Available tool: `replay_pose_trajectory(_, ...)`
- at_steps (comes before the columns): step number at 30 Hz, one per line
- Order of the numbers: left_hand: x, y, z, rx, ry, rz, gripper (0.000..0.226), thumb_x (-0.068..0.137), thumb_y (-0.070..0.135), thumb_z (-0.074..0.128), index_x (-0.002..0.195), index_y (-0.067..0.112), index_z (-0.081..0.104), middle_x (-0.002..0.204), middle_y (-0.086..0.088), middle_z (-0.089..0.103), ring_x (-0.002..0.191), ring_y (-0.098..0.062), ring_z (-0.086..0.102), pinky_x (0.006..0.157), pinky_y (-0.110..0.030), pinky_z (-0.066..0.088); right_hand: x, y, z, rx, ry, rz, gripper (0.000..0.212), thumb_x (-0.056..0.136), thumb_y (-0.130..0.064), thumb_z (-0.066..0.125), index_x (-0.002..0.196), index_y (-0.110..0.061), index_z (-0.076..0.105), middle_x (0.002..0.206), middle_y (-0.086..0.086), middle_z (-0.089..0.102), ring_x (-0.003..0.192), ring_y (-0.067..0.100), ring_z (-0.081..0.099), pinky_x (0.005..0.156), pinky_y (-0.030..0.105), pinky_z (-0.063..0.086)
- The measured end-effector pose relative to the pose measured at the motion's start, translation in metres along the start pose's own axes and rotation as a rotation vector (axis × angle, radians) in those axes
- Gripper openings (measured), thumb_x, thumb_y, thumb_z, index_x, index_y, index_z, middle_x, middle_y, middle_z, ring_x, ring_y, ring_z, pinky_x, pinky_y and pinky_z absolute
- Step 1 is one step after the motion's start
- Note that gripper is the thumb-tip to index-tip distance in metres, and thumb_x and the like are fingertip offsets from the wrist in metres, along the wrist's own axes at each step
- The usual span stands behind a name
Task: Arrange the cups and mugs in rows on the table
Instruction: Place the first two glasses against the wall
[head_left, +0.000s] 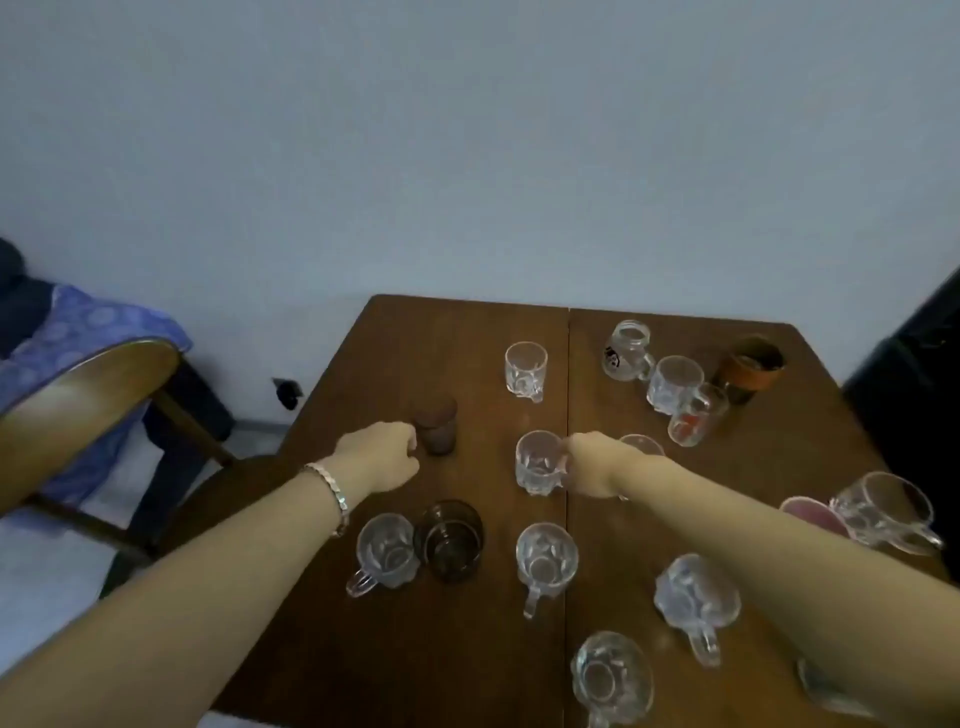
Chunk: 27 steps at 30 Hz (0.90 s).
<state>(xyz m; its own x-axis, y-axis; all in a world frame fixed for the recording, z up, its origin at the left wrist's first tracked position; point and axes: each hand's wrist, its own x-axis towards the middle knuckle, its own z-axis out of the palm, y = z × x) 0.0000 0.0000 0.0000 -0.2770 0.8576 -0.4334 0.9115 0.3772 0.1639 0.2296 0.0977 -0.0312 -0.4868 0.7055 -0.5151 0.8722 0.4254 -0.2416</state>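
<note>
Head view: wooden worktop (467, 649) against a pale wall, a chair (88, 395) at its left. Left hand (379, 454), bracelet (332, 491) at the wrist, fingers curled against a small brown cup (436, 423) on the left half; whether they actually clamp it, cannot tell. Right hand (597, 465) fingers closed on the handle side of a clear glass mug (537, 460) standing upright mid-worktop. Another clear mug (525, 369) stands farther back, one more (545, 558) nearer. Dark glass cup (452, 538) touches a clear mug (384, 551) at near left. More mugs clustered loosely at right.
</note>
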Motion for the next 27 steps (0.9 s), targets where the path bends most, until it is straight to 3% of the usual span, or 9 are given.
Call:
replay_pose_trajectory(3, 0.005, -0.025, 0.019, 0.021, -0.109, -0.01, 0.034, 0.095, 0.029, 0.048, 0.128, 0.02, 0.052, 0.124, -0.003, 0.06, 0.108, -0.022, 0.059, 0.092, -0.036, 0.049, 0.023, -0.005, 0.023, -0.06, -0.035, 0.118, 0.038, 0.088, -0.016, 0.056, 0.125, -0.006, 0.053, 0.128, 0.015, 0.054, 0.114, 0.031, 0.057, 0.092, 0.036, 0.049)
replay_pose_trajectory(7, 0.025, -0.059, 0.03, -0.016, -0.174, 0.017, 0.036, 0.096, 0.027, 0.046, 0.132, 0.02, 0.048, 0.114, 0.0, 0.063, 0.095, -0.016, 0.063, 0.084, -0.031, 0.05, 0.056, -0.016, 0.04, 0.02, 0.011, 0.259, 0.08, 0.087, -0.027, 0.065, 0.149, -0.011, 0.017, 0.145, 0.016, 0.03, 0.133, 0.034, 0.038, 0.106, 0.043, 0.038)
replay_pose_trajectory(9, 0.037, -0.074, 0.028, -0.023, -0.175, 0.035, 0.038, 0.097, 0.027, 0.046, 0.135, 0.021, 0.046, 0.121, -0.001, 0.062, 0.099, -0.016, 0.063, 0.086, -0.03, 0.051, 0.071, -0.02, 0.046, 0.005, 0.02, 0.29, 0.097, 0.086, -0.026, 0.068, 0.152, -0.021, -0.002, 0.157, 0.014, 0.013, 0.14, 0.034, 0.028, 0.109, 0.044, 0.034)
replay_pose_trajectory(11, 0.051, -0.086, 0.025, -0.018, -0.159, 0.063, 0.04, 0.097, 0.027, 0.047, 0.136, 0.021, 0.044, 0.127, -0.001, 0.06, 0.104, -0.016, 0.063, 0.089, -0.032, 0.052, 0.086, -0.021, 0.053, -0.027, 0.003, 0.296, 0.102, 0.085, -0.02, 0.069, 0.151, -0.031, -0.008, 0.161, 0.01, 0.0, 0.141, 0.035, 0.025, 0.111, 0.045, 0.033)
replay_pose_trajectory(16, 0.097, -0.097, 0.012, -0.052, -0.104, 0.145, 0.053, 0.095, 0.029, 0.05, 0.144, 0.02, 0.033, 0.141, -0.004, 0.048, 0.113, -0.021, 0.059, 0.089, -0.034, 0.054, 0.101, -0.021, 0.058, 0.134, 0.033, 0.34, 0.085, 0.085, -0.002, 0.061, 0.149, -0.033, 0.014, 0.148, 0.011, 0.021, 0.123, 0.036, 0.049, 0.101, 0.042, 0.047)
replay_pose_trajectory(20, 0.133, -0.08, 0.012, -0.118, -0.105, 0.152, 0.082, 0.089, 0.038, 0.059, 0.151, 0.02, 0.009, 0.158, -0.007, 0.017, 0.128, -0.029, 0.049, 0.095, -0.038, 0.051, 0.093, -0.037, 0.056, 0.149, 0.043, 0.398, 0.096, 0.073, -0.032, 0.079, 0.146, -0.021, 0.017, 0.138, 0.007, 0.035, 0.113, 0.034, 0.058, 0.089, 0.041, 0.05)
replay_pose_trajectory(22, 0.15, -0.067, 0.015, -0.145, -0.1, 0.164, 0.098, 0.083, 0.044, 0.065, 0.152, 0.021, 0.0, 0.16, -0.005, 0.01, 0.129, -0.03, 0.049, 0.093, -0.037, 0.051, 0.089, -0.046, 0.049, 0.229, 0.09, 0.421, 0.096, 0.071, -0.036, 0.078, 0.145, -0.019, 0.018, 0.139, 0.004, 0.037, 0.112, 0.032, 0.059, 0.087, 0.04, 0.051)
replay_pose_trajectory(24, 0.164, -0.055, 0.018, -0.124, -0.126, 0.166, 0.107, 0.078, 0.051, 0.069, 0.151, 0.024, -0.003, 0.159, -0.005, 0.01, 0.127, -0.03, 0.052, 0.09, -0.036, 0.052, 0.089, -0.053, 0.033, 0.287, 0.138, 0.412, 0.094, 0.071, -0.037, 0.076, 0.144, -0.02, 0.019, 0.14, 0.002, 0.038, 0.11, 0.03, 0.06, 0.086, 0.039, 0.053)
replay_pose_trajectory(27, 0.178, -0.041, 0.025, -0.031, -0.223, 0.182, 0.102, 0.073, 0.055, 0.069, 0.15, 0.025, 0.01, 0.151, -0.008, 0.031, 0.123, -0.03, 0.054, 0.09, -0.037, 0.053, 0.095, -0.064, -0.002, 0.316, 0.218, 0.381, 0.088, 0.069, -0.046, 0.074, 0.139, -0.025, 0.025, 0.131, -0.002, 0.045, 0.099, 0.023, 0.063, 0.075, 0.032, 0.053)
